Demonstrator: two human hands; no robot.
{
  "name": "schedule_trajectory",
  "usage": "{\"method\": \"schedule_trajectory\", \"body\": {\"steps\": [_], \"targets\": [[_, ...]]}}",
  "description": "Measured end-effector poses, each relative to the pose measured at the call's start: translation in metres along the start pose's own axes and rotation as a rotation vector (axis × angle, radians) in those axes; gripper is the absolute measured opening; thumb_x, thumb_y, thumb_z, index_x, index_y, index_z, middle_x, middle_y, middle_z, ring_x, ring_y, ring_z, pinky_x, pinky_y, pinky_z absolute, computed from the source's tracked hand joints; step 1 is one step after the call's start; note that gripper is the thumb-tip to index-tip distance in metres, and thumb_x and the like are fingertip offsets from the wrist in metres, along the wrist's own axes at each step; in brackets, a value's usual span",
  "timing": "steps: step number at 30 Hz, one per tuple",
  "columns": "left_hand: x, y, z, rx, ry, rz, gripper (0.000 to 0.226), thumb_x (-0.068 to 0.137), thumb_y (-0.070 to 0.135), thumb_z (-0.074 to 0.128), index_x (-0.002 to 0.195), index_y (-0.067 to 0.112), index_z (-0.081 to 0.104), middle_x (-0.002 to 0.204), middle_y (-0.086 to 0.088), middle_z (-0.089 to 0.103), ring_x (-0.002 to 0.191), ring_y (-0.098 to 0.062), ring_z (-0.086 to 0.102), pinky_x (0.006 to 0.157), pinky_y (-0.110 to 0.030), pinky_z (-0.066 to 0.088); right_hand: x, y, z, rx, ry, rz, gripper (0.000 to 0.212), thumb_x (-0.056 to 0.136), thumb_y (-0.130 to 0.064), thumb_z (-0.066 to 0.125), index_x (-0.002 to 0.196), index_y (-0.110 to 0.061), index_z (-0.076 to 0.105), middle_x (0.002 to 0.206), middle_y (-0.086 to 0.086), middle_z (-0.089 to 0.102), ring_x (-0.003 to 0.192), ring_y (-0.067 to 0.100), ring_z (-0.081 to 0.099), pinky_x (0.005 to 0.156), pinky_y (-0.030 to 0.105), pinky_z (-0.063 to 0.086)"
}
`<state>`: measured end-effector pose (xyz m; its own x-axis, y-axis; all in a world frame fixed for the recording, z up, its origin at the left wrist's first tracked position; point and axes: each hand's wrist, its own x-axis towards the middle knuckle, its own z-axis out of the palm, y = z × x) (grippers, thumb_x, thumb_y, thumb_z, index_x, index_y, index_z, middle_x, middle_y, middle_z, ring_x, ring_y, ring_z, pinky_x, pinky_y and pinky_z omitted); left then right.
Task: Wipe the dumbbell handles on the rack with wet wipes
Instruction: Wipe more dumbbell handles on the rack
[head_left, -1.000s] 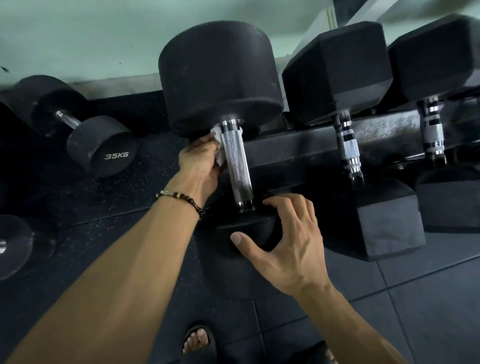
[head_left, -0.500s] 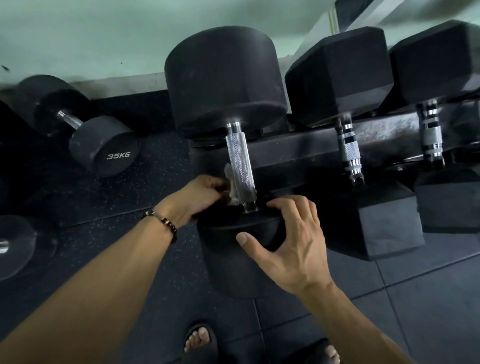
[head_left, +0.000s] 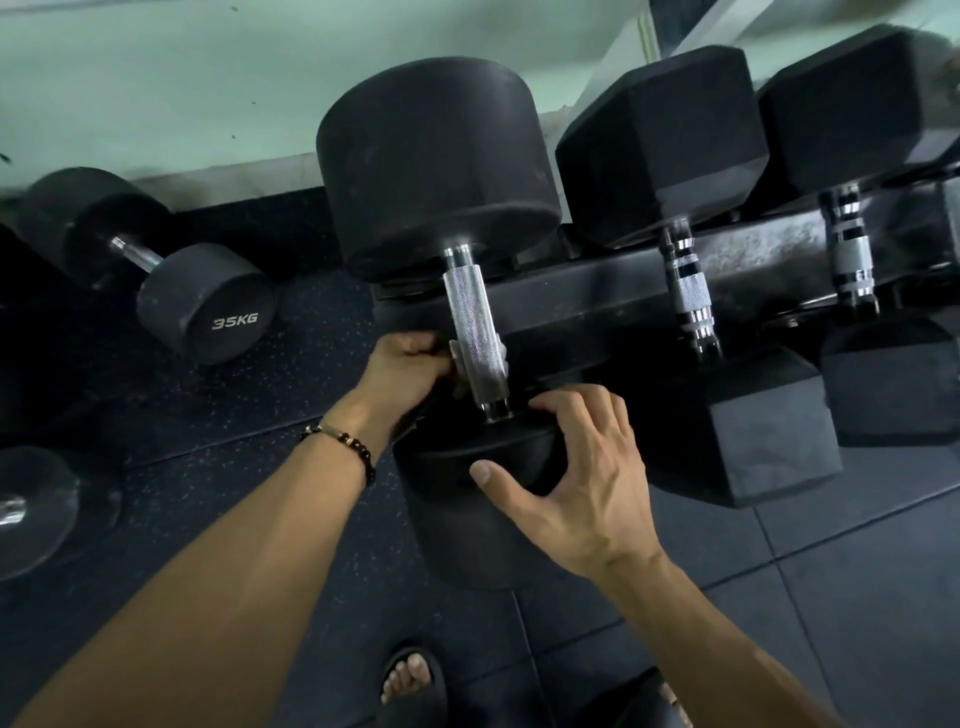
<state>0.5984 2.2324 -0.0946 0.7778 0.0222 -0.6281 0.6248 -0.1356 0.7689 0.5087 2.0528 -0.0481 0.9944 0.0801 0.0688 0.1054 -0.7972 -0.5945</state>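
A big round black dumbbell lies across the dark rack (head_left: 597, 291), its knurled silver handle (head_left: 475, 332) running from the far head to the near head (head_left: 467, 499). My left hand (head_left: 410, 371) grips a white wet wipe (head_left: 457, 358) pressed against the lower left side of that handle; most of the wipe is hidden behind the bar. My right hand (head_left: 576, 483) curls over the rim of the near head, thumb on its front face.
Two hexagonal dumbbells with banded chrome handles (head_left: 688, 296) (head_left: 852, 254) lie on the rack to the right. A 35KG round dumbbell (head_left: 205, 304) and another weight (head_left: 31, 509) lie on the dark rubber floor at left. My sandalled feet (head_left: 410, 675) stand below.
My left hand slid the wipe down the handle from the far head to near the bottom end, then back up slightly. My right hand stayed on the near head.
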Motion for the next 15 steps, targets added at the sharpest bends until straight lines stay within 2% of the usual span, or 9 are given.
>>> {"method": "schedule_trajectory", "body": {"steps": [1,2,4,6,7,10,11,14,15], "targets": [[0.0,0.0,0.001,-0.041,0.007,-0.019,0.014,0.084,-0.008,0.061,0.095,-0.005,0.07,0.084,-0.02,0.071,0.07,-0.025,0.065,0.061,-0.028,0.054,0.001,0.0,0.0,0.0,-0.004,0.001,0.069,0.07,-0.077,0.06,0.105,-0.018,0.062,0.106,-0.006,0.055,0.104,0.015,0.049,0.086,0.043,0.05],[-0.001,0.0,0.0,0.02,-0.035,-0.033,0.015,0.086,-0.006,0.061,0.096,-0.002,0.071,0.084,-0.016,0.072,0.069,-0.021,0.066,0.059,-0.024,0.054,0.001,0.0,0.0,-0.003,-0.01,0.003,0.068,0.069,-0.076,0.06,0.105,-0.018,0.061,0.106,-0.006,0.055,0.104,0.015,0.049,0.086,0.043,0.05],[-0.011,0.001,-0.004,0.297,-0.211,-0.043,0.012,0.085,-0.002,0.063,0.09,0.005,0.072,0.077,-0.005,0.072,0.066,-0.012,0.066,0.054,-0.017,0.051,0.001,0.0,0.0,-0.009,-0.02,0.006,0.068,0.069,-0.077,0.06,0.105,-0.019,0.061,0.106,-0.006,0.054,0.104,0.015,0.048,0.086,0.042,0.049],[-0.013,0.004,-0.007,0.378,-0.22,-0.037,0.014,0.084,-0.002,0.064,0.082,0.01,0.07,0.068,0.0,0.07,0.062,-0.009,0.065,0.051,-0.015,0.049,0.0,0.001,-0.001,-0.011,-0.014,0.004,0.068,0.07,-0.077,0.06,0.105,-0.019,0.061,0.105,-0.006,0.054,0.103,0.015,0.048,0.086,0.042,0.049],[-0.013,0.005,-0.006,0.322,-0.162,-0.019,0.019,0.085,-0.005,0.062,0.078,0.011,0.07,0.067,0.0,0.069,0.062,-0.011,0.065,0.051,-0.015,0.049,0.0,0.0,-0.001,-0.011,-0.016,0.007,0.068,0.07,-0.077,0.06,0.105,-0.019,0.061,0.106,-0.006,0.054,0.104,0.015,0.048,0.087,0.043,0.049],[-0.008,0.015,0.0,-0.158,0.02,-0.018,0.034,0.078,-0.021,0.053,0.077,0.008,0.07,0.068,-0.003,0.07,0.064,-0.016,0.065,0.055,-0.019,0.053,0.001,-0.001,-0.001,0.001,-0.02,0.022,0.07,0.069,-0.076,0.059,0.107,-0.017,0.062,0.106,-0.005,0.055,0.105,0.016,0.049,0.087,0.045,0.049],[-0.005,0.016,-0.001,-0.171,0.027,-0.005,0.033,0.078,-0.021,0.053,0.077,0.007,0.069,0.07,-0.005,0.07,0.065,-0.016,0.066,0.056,-0.02,0.053,0.001,-0.001,0.0,-0.004,-0.026,0.024,0.07,0.069,-0.077,0.059,0.107,-0.017,0.062,0.107,-0.005,0.055,0.105,0.016,0.049,0.087,0.044,0.049],[-0.02,0.021,-0.003,0.375,-0.135,-0.069,0.02,0.084,-0.004,0.058,0.073,0.012,0.062,0.064,-0.002,0.063,0.052,-0.007,0.06,0.043,-0.014,0.043,0.001,0.0,-0.001,-0.006,-0.03,0.026,0.071,0.069,-0.078,0.059,0.107,-0.017,0.062,0.107,-0.004,0.055,0.105,0.017,0.048,0.088,0.044,0.049],[-0.025,0.022,-0.004,0.477,-0.17,-0.098,0.019,0.085,0.0,0.058,0.071,0.012,0.06,0.058,0.0,0.06,0.045,-0.005,0.055,0.039,-0.014,0.039,0.0,0.0,-0.001,-0.005,-0.029,0.025,0.071,0.069,-0.078,0.059,0.107,-0.017,0.062,0.107,-0.005,0.054,0.105,0.016,0.048,0.088,0.043,0.049]]}}
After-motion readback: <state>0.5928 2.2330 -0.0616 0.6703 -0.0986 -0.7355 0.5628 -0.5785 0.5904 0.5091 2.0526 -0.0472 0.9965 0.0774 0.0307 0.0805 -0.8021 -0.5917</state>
